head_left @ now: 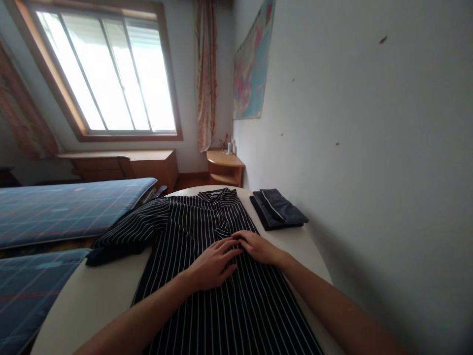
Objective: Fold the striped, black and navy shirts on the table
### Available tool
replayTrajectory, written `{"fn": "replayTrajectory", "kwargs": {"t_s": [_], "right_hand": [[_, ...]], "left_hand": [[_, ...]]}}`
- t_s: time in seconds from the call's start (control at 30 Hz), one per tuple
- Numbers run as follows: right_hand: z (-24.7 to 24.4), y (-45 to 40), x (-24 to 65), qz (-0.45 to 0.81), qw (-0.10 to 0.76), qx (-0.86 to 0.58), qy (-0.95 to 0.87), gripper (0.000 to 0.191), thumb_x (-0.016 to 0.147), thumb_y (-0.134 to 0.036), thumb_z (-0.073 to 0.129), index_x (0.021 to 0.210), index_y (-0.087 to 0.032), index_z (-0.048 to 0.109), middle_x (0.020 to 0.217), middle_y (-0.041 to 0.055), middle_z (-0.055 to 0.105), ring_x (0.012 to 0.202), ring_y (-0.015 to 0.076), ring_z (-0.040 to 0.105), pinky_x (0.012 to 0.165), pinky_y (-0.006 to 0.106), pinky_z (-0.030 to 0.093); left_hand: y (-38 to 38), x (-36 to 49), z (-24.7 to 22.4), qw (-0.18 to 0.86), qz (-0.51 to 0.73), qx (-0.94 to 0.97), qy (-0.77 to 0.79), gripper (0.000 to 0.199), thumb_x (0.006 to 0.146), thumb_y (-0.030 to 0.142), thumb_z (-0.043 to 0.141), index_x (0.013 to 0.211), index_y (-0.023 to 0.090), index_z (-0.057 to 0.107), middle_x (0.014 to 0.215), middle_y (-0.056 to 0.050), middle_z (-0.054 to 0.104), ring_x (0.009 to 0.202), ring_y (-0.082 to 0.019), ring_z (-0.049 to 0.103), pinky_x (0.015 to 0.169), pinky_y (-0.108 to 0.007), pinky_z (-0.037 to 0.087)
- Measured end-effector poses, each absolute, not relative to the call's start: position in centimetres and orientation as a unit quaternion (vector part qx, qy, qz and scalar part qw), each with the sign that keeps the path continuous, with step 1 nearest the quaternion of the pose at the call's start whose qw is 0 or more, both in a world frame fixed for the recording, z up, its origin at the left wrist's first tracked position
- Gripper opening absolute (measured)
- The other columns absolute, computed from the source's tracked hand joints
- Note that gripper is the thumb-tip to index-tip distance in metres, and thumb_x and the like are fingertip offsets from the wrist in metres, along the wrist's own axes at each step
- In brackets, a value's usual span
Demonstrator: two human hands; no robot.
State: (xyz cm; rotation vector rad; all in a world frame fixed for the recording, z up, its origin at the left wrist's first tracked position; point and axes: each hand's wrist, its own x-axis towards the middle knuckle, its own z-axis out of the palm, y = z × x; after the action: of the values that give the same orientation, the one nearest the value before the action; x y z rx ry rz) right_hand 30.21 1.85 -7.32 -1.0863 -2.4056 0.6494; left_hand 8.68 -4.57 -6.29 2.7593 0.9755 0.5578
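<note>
A black shirt with thin white stripes lies front up on a round table, its collar at the far end. Its left-hand sleeve in view stretches out toward the table's edge; the other sleeve is not visible. My left hand rests palm down on the shirt front, thumb and fingers apart. My right hand comes in from the other side, its fingers bent and closed on the shirt at the front opening. The fingertips of both hands meet there. Any button between them is hidden.
The pale round table stands close to a white wall. A folded dark garment lies at its far right. Blue checked mattresses are on the left. Beyond stand a wooden desk and a corner shelf.
</note>
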Motion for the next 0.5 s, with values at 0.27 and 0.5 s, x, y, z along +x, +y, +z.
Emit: {"fn": "replayTrajectory", "kwargs": {"t_s": [0.27,0.5], "right_hand": [[-6.4,11.3,28.9,0.145,0.264,-0.532,-0.791,0.033,0.093,-0.011,0.043,0.120,-0.012,0.062,0.122,0.0118,0.068,0.115,0.0185,0.062,0.105,0.030,0.043],[-7.2,20.1,27.8,0.135,0.226,-0.609,-0.748,0.038,0.097,-0.017,0.041,0.132,-0.012,0.053,0.130,0.0149,0.064,0.120,0.0207,0.061,0.105,0.032,0.043]], "left_hand": [[-3.5,8.2,-8.0,0.107,0.144,0.902,0.394,0.054,0.098,0.037,0.050,0.150,0.028,0.039,0.161,-0.007,0.030,0.150,-0.030,0.020,0.119,-0.057,0.023],[-3.3,8.1,-8.3,0.142,0.136,0.897,0.395,0.060,0.093,0.035,0.056,0.150,0.029,0.038,0.163,-0.006,0.026,0.150,-0.031,0.018,0.120,-0.058,0.022]]}}
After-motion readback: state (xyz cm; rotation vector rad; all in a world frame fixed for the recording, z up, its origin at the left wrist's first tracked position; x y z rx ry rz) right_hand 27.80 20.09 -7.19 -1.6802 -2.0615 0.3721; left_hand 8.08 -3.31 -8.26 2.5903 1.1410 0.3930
